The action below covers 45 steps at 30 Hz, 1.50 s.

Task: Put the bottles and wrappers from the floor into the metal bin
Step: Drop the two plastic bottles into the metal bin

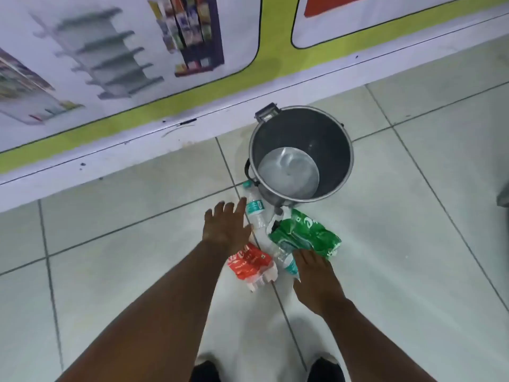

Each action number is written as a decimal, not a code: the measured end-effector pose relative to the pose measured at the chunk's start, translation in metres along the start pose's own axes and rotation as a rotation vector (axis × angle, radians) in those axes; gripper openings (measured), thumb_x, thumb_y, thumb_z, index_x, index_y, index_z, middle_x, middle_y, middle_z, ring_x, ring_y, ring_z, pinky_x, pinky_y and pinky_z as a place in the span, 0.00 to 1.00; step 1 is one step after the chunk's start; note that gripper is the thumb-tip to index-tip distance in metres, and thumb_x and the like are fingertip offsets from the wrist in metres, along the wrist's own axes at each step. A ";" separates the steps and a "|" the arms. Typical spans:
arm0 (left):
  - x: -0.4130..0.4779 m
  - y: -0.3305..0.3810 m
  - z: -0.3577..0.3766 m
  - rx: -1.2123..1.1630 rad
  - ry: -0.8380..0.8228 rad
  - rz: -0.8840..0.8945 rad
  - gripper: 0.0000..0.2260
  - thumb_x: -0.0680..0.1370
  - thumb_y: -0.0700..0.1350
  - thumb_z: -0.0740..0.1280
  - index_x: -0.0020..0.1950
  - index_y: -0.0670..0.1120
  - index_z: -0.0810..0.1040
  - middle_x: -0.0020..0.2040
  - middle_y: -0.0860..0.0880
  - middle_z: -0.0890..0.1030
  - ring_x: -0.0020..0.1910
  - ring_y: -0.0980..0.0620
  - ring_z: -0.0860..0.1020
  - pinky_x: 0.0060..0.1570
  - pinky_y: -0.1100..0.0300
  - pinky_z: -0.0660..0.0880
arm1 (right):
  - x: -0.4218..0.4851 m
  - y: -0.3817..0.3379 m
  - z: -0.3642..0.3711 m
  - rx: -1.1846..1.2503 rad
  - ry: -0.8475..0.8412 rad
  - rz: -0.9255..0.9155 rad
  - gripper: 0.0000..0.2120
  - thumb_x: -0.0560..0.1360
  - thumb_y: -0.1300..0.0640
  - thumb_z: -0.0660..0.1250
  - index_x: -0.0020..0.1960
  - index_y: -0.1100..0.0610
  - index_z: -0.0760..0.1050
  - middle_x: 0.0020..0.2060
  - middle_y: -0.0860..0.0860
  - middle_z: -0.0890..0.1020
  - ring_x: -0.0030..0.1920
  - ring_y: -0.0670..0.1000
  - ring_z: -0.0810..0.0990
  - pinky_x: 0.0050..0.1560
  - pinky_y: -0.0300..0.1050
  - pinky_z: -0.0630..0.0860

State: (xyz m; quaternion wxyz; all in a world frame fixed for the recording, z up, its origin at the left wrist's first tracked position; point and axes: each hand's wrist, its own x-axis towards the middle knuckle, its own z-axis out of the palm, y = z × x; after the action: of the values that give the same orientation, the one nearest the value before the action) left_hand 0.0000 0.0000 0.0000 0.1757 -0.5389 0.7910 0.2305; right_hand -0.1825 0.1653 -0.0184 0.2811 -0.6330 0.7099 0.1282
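Observation:
A round metal bin (pixel 341 139) stands open on the tiled floor by the wall, with nothing inside. In front of it lie a clear bottle with a teal label (pixel 254 206), a second clear bottle (pixel 286 261), a crumpled green wrapper (pixel 305 232) and a red wrapper (pixel 249 264). My left hand (pixel 227 226) hovers with fingers spread just left of the first bottle, above the red wrapper. My right hand (pixel 316 277) reaches over the second bottle, fingertips at the green wrapper's lower edge. Neither hand holds anything.
A wall with a printed banner of shelves and a green stripe (pixel 165 106) runs along the back, close behind the bin. My two dark shoes (pixel 325 370) show at the bottom edge. Pale floor tiles (pixel 413 244) spread to the right and left.

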 end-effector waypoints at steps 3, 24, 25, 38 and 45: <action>0.033 0.008 0.022 -0.039 0.060 -0.189 0.34 0.76 0.63 0.56 0.77 0.49 0.52 0.70 0.43 0.71 0.71 0.40 0.64 0.69 0.38 0.57 | 0.025 0.007 0.021 -0.059 0.019 0.072 0.29 0.76 0.53 0.61 0.76 0.54 0.59 0.70 0.52 0.71 0.70 0.56 0.68 0.69 0.51 0.65; -0.029 -0.008 -0.012 -0.525 0.148 -0.625 0.33 0.67 0.62 0.71 0.65 0.46 0.67 0.54 0.43 0.81 0.55 0.39 0.76 0.53 0.46 0.64 | -0.049 0.013 -0.029 0.142 0.069 0.379 0.24 0.68 0.46 0.67 0.62 0.51 0.71 0.53 0.50 0.79 0.53 0.56 0.75 0.50 0.50 0.70; -0.043 -0.009 -0.025 -0.529 0.164 -0.600 0.35 0.68 0.61 0.71 0.68 0.46 0.66 0.55 0.44 0.81 0.57 0.40 0.76 0.54 0.46 0.65 | -0.054 0.013 -0.047 0.164 0.105 0.393 0.23 0.68 0.46 0.67 0.61 0.52 0.72 0.52 0.50 0.79 0.53 0.56 0.75 0.49 0.50 0.70; -0.143 0.038 -0.236 -0.735 0.436 -0.261 0.35 0.67 0.51 0.77 0.70 0.52 0.66 0.58 0.51 0.81 0.55 0.46 0.79 0.54 0.45 0.77 | -0.073 -0.030 -0.313 0.576 0.581 0.284 0.18 0.66 0.46 0.75 0.53 0.48 0.75 0.43 0.55 0.85 0.47 0.61 0.82 0.50 0.54 0.80; -0.157 0.037 -0.258 -0.776 0.433 -0.224 0.34 0.69 0.50 0.77 0.71 0.52 0.65 0.61 0.50 0.79 0.58 0.46 0.77 0.56 0.45 0.78 | -0.061 -0.032 -0.338 0.423 0.309 0.431 0.45 0.67 0.50 0.76 0.76 0.52 0.55 0.57 0.58 0.80 0.60 0.61 0.77 0.61 0.56 0.74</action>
State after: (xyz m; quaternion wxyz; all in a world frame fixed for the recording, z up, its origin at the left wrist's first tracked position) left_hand 0.0144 -0.0103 0.3039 -0.1849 -0.6827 0.6014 0.3715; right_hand -0.2290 0.0282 0.2948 0.2618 -0.4082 0.8723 -0.0626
